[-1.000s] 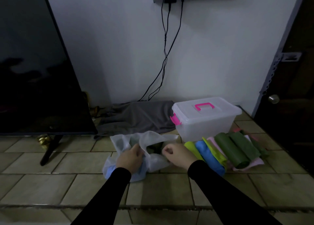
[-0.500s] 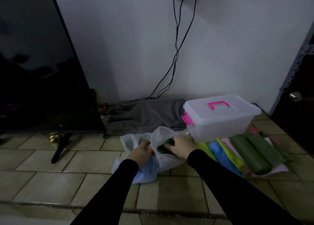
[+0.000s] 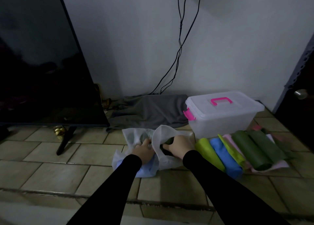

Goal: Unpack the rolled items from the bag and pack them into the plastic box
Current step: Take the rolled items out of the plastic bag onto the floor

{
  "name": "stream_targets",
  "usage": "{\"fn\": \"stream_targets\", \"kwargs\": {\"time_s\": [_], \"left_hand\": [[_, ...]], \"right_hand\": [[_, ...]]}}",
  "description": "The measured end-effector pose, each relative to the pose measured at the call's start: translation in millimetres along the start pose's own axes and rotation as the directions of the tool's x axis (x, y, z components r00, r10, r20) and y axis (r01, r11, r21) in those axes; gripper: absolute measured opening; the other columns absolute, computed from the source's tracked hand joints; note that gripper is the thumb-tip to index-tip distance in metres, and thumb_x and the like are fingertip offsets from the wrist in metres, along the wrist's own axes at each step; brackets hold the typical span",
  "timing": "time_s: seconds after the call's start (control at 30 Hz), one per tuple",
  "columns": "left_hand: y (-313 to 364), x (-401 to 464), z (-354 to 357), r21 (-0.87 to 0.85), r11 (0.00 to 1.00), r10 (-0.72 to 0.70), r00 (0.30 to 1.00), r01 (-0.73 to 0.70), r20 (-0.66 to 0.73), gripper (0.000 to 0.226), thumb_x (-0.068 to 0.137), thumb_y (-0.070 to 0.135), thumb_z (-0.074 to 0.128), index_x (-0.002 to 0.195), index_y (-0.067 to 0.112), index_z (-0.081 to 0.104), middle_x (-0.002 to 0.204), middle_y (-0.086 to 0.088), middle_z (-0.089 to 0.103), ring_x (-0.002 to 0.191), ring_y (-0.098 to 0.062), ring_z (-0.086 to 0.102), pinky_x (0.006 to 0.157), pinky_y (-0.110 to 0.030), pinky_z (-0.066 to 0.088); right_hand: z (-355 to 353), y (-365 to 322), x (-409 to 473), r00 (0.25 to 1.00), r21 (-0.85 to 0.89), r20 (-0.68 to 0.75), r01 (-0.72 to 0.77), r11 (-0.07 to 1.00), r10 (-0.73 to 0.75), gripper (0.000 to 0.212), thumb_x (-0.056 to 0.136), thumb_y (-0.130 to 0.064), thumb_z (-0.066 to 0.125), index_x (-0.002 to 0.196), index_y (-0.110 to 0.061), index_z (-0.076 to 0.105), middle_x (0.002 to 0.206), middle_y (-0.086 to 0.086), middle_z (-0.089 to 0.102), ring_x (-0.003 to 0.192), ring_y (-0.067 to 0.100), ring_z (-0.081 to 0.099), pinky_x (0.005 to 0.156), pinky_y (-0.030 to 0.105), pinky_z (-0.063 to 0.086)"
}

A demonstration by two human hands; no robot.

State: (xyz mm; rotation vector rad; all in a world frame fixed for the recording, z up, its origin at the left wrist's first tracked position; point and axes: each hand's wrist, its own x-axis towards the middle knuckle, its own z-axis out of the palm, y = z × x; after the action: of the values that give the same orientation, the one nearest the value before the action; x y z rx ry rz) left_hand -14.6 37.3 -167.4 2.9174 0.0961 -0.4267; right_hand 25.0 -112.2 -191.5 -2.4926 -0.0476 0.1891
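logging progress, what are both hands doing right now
left hand: gripping the bag
right hand: inside the bag, gripping a dark green roll

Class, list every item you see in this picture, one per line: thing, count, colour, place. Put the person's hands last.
Thin fabric bag: one, white, floor centre.
Dark green roll: one, inside bag mouth.
Clear plastic box with pink handle: one, lid on, right of bag.
Rolled items: about five, lime, blue, dark green, before box.
Grey cloth: one, against wall.
Black television: one, left.
Left hand: holds bag.
Right hand: grips dark green roll.
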Motion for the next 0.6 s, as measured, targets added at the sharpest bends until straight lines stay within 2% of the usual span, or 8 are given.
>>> {"fn": "stream_targets", "kwargs": {"time_s": [0.07,0.13,0.17,0.23,0.33,0.5,0.57,0.6], "left_hand": [[-1,-1,7,0.011,1.000,-0.017,1.000,0.017,-0.001,0.051,0.102,0.035,0.030,0.150,0.022,0.017,0.153,-0.008,0.021,0.136,-0.038,0.029,0.114,-0.044,0.026],[-2,1,16,-0.092,0.990,-0.111,0.993,0.107,-0.038,0.052,0.100,0.043,0.030,0.149,0.028,0.022,0.150,-0.012,0.029,0.134,-0.038,0.034,0.111,-0.047,0.030],[-2,1,18,-0.148,0.976,-0.173,0.983,0.163,-0.059,0.053,0.097,0.049,0.028,0.147,0.032,0.024,0.149,-0.012,0.032,0.133,-0.037,0.035,0.110,-0.048,0.031],[0,2,22,-0.131,0.967,-0.232,0.968,0.219,-0.095,0.055,0.092,0.058,0.019,0.142,0.037,0.024,0.149,-0.008,0.031,0.134,-0.033,0.035,0.108,-0.048,0.030],[4,3,23,-0.185,0.947,-0.286,0.952,0.263,-0.108,0.051,0.095,0.057,0.022,0.142,0.038,0.025,0.148,-0.009,0.031,0.135,-0.032,0.034,0.109,-0.049,0.029],[6,-2,27,-0.174,0.950,-0.289,0.940,0.258,-0.184,0.051,0.096,0.055,0.022,0.142,0.036,0.029,0.147,-0.011,0.034,0.133,-0.033,0.037,0.107,-0.048,0.029],[7,-3,32,-0.166,0.957,-0.272,0.939,0.239,-0.212,0.053,0.095,0.057,0.021,0.144,0.038,0.025,0.150,-0.011,0.033,0.135,-0.033,0.034,0.107,-0.049,0.026],[7,-5,33,-0.160,0.957,-0.271,0.938,0.240,-0.214,0.054,0.095,0.058,0.021,0.146,0.039,0.022,0.151,-0.011,0.031,0.137,-0.033,0.032,0.108,-0.049,0.025]], "right_hand": [[-2,2,-11,1.000,0.109,-0.027,0.013,0.994,-0.010,0.028,0.073,-0.041,0.072,0.066,-0.020,0.055,0.087,0.007,0.071,0.078,0.021,0.063,0.064,0.028,0.043],[-9,7,-25,0.997,0.171,-0.075,0.042,0.984,-0.029,0.025,0.070,-0.036,0.077,0.070,-0.018,0.060,0.086,0.007,0.072,0.077,0.019,0.063,0.062,0.026,0.044],[-13,11,-31,0.994,0.183,-0.105,0.045,0.982,-0.026,0.026,0.068,-0.036,0.078,0.075,-0.015,0.064,0.085,0.006,0.072,0.076,0.017,0.063,0.061,0.025,0.045],[-27,22,-47,0.988,0.205,-0.152,0.019,0.978,0.013,0.033,0.066,-0.038,0.079,0.083,-0.012,0.068,0.079,0.002,0.069,0.073,0.014,0.063,0.056,0.023,0.045],[-52,39,-71,0.972,0.181,-0.233,0.011,0.983,0.032,0.032,0.065,-0.040,0.080,0.080,-0.015,0.066,0.069,-0.005,0.063,0.068,0.011,0.060,0.057,0.023,0.042],[-90,62,-105,0.882,0.129,-0.470,0.102,0.986,-0.030,0.029,0.068,-0.041,0.077,0.060,-0.021,0.057,0.061,-0.007,0.049,0.058,0.009,0.052,0.047,0.019,0.035],[-96,70,-114,0.845,0.132,-0.535,0.096,0.987,-0.010,0.030,0.070,-0.043,0.075,0.063,-0.020,0.057,0.063,-0.003,0.055,0.060,0.012,0.054,0.047,0.023,0.037],[-95,73,-117,0.815,0.136,-0.579,0.099,0.986,-0.002,0.028,0.070,-0.041,0.076,0.069,-0.017,0.062,0.066,-0.002,0.062,0.064,0.012,0.058,0.050,0.024,0.043]]}}
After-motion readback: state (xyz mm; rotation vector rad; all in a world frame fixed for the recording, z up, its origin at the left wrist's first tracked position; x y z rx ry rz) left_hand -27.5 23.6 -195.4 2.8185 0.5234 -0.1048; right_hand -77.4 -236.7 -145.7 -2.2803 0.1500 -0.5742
